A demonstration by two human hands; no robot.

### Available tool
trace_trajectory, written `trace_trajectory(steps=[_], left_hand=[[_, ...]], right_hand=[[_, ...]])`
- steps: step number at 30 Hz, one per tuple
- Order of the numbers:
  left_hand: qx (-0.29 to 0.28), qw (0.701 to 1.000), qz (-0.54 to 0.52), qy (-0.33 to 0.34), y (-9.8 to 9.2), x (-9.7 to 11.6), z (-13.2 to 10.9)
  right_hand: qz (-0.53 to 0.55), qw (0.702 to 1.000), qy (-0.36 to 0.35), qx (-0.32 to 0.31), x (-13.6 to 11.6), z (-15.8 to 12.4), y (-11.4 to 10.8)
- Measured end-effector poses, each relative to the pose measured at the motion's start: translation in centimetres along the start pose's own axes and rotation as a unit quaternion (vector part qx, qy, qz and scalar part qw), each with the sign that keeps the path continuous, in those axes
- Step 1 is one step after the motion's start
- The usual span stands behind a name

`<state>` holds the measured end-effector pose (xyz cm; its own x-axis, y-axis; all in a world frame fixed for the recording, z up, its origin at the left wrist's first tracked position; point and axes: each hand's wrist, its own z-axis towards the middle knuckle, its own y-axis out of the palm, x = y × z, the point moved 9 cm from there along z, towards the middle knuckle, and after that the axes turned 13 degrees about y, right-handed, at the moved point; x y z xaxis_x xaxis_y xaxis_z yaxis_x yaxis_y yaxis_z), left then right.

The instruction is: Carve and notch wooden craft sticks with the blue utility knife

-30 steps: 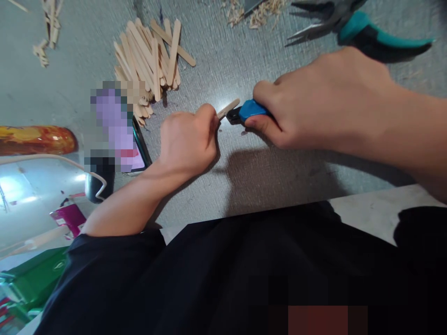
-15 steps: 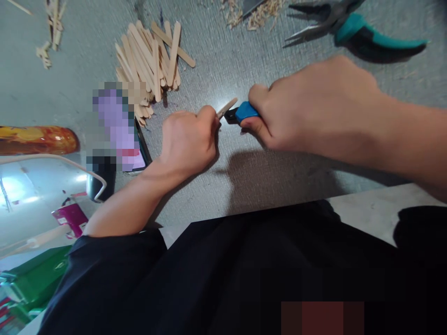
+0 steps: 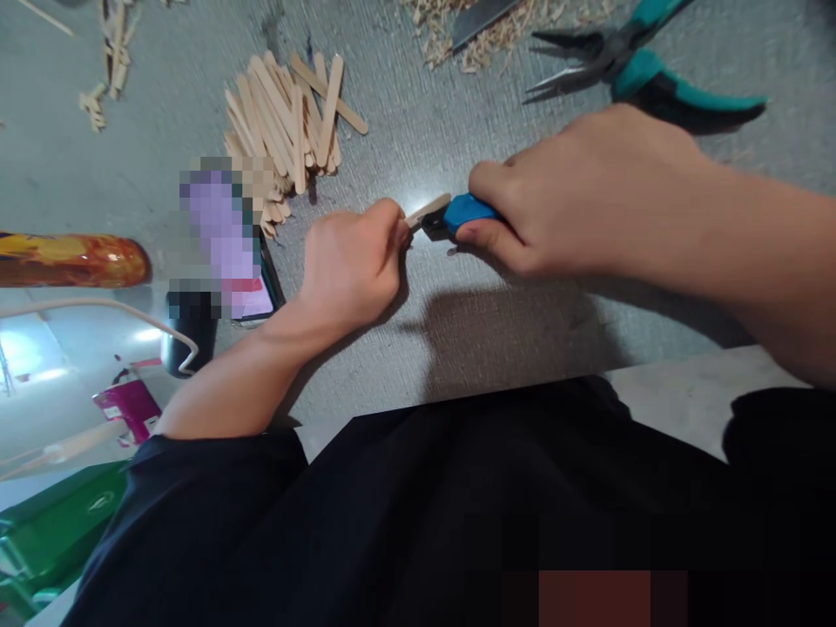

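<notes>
My left hand (image 3: pixel 356 259) is closed on one end of a flat wooden craft stick (image 3: pixel 429 209), which sticks out to the right from between thumb and fingers. My right hand (image 3: pixel 575 196) is wrapped round a utility knife (image 3: pixel 471 213) with a blue body and a black front end. The knife's front end touches or overlaps the stick close to my left fingertips. How far the blade is out is hard to see. A heap of similar craft sticks (image 3: pixel 280 113) lies beyond my left hand.
Long-nose pliers (image 3: pixel 610 57) with teal grips lie above my right hand. Wood shavings (image 3: pixel 487 52) surround a grey metal blade (image 3: pixel 480 22) at the top. Left of my forearm are a phone (image 3: pixel 254 300), an orange patterned cylinder (image 3: pixel 78 259) and a black object (image 3: pixel 189 335).
The knife and stick have shifted slightly right and down, and the stick lies a little flatter. Both hands keep their grips. The view has moved a little.
</notes>
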<state>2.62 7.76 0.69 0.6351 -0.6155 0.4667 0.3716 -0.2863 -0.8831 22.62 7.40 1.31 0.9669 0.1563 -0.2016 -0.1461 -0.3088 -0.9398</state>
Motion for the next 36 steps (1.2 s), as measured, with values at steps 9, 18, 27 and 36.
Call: trace_trajectory(steps=[9,18,27,36], left_hand=[[0.102,0.973,-0.204,-0.03,0.2,0.6,-0.6],[0.138,0.909,-0.388,0.056,0.7,3.4,-0.3],[0.168,0.864,-0.475,-0.002,1.3,3.4,0.0],[0.176,0.799,-0.566,-0.098,3.2,5.1,-0.4]], right_hand=[[0.243,0.966,0.008,0.084,0.7,-0.5,-2.8],[0.495,0.863,-0.02,0.101,-2.2,-2.3,-2.6],[0.603,0.797,-0.019,0.022,-2.1,-1.1,-0.3],[0.585,0.809,-0.05,-0.016,-2.1,-1.4,-0.1]])
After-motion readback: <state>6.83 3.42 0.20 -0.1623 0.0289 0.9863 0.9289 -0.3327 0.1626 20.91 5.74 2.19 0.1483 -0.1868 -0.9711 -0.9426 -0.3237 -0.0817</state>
